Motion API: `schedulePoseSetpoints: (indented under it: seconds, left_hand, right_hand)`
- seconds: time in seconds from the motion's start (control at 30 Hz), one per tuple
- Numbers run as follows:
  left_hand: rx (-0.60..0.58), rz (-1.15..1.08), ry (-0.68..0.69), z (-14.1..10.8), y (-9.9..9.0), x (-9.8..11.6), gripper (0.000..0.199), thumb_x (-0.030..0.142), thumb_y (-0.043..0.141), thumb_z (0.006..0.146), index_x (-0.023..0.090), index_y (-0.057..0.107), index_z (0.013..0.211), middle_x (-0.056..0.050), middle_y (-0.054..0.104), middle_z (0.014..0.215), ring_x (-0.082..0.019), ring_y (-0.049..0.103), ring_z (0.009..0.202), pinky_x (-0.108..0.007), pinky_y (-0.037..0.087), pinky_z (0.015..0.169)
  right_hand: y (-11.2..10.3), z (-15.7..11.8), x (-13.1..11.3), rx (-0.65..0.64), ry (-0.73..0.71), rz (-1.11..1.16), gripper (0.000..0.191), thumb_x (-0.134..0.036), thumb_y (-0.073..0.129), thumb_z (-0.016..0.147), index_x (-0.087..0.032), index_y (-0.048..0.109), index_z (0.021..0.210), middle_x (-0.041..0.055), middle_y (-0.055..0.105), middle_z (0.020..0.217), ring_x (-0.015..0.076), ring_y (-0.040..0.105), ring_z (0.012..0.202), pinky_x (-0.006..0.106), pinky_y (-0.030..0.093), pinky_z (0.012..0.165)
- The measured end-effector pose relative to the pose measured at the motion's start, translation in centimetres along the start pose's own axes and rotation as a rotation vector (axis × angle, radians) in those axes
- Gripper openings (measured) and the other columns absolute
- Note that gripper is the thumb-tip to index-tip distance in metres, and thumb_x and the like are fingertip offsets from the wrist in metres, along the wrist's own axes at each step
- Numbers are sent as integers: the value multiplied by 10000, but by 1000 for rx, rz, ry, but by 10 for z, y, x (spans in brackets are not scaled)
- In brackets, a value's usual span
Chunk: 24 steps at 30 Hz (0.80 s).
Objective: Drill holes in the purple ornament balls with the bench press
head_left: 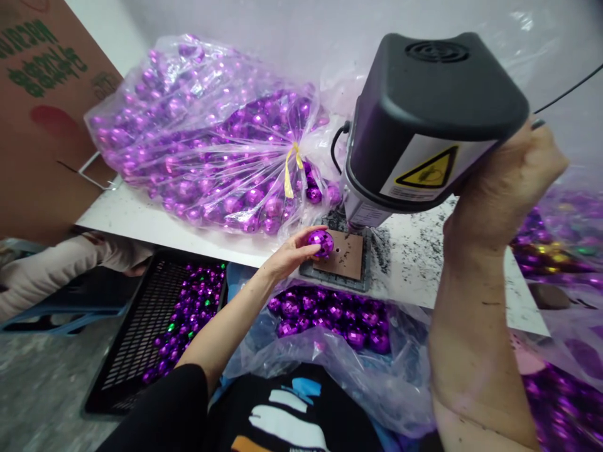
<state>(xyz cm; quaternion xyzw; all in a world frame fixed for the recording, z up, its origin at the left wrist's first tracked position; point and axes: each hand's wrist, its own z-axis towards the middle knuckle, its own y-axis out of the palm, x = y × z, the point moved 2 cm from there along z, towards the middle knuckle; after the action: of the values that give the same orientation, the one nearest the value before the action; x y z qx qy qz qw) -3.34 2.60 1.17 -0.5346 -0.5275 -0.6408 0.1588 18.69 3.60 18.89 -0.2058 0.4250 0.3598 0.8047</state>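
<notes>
Left hand [288,256] pinching one ball [322,244] by the table's [141,216] near edge.
One machine [438,94] hides right hand's [522,166] grip; cannot tell.

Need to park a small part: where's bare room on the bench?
Narrow white tabletop strip between tied bag and front edge. Another patch, black-flecked, between brown board and right forearm. Crowded: around the board, with left hand, purple ball and machine close together.

A pale wall [282,28] rises behind a white table [141,212]; lower left, a blue stool [101,311] stands over mottled grey floor [42,373].
</notes>
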Motion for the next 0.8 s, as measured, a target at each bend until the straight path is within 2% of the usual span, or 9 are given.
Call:
schedulePoseSetpoints:
  seconds: [0.1, 0.23, 0.43, 0.57, 0.67, 0.8]
  left_hand:
    - [109, 217, 145, 7, 2, -4, 532, 225, 863, 682, 229, 684, 1183, -53, 690, 1118, -178, 628, 1019, -289, 464, 952]
    - [219, 449, 266, 16, 6, -9, 531, 259, 861, 684, 227, 672, 1179, -57, 677, 1126, -218, 610, 1042, -337, 441, 984]
    - [139, 765, 377, 22, 23, -12, 503, 296, 824, 744, 212, 642, 1205, -119, 652, 1204, -302, 577, 1165, -438, 390, 1083]
    - [119, 1022, 483, 24, 29, -16, 480, 307, 780, 800, 177, 590, 1222, -143, 634, 1204, -307, 583, 1167, -487, 433, 1061]
    - [128, 1209, 552, 25, 29, -19, 488, 310, 754, 834, 160, 538, 1244, -139, 634, 1190, -283, 608, 1135, -468, 490, 1007]
    - [135, 1263, 584, 22, 26, -22, 508, 360, 734, 857, 184, 507, 1276, -122, 644, 1185, -264, 637, 1100, -441, 524, 967]
  right_hand:
    - [1, 0, 0, 14, -44, 9, 631, -734, 404, 751, -111, 436, 651, -26, 433, 618, -18, 472, 610, 151, 268, 493]
    - [1, 1, 2, 5, -80, 3, 650, -755, 388, 747, -113, 425, 654, -29, 421, 609, -32, 416, 580, 151, 256, 490]
    - [-1, 2, 4, 6, -72, 0, 616, -718, 404, 781, -114, 417, 662, -34, 408, 613, -46, 365, 566, 146, 237, 498]
    - [-2, 2, 4, -30, -96, -2, 598, -704, 399, 785, -115, 410, 684, -53, 394, 620, -55, 344, 546, 139, 246, 509]
    - [-2, 3, 5, -29, -99, -3, 560, -659, 430, 816, -113, 404, 693, -59, 366, 622, -51, 356, 556, 132, 270, 528]
    - [-2, 3, 5, -17, -91, -16, 499, -576, 455, 875, -119, 386, 685, -46, 345, 641, -38, 367, 583, 138, 308, 558]
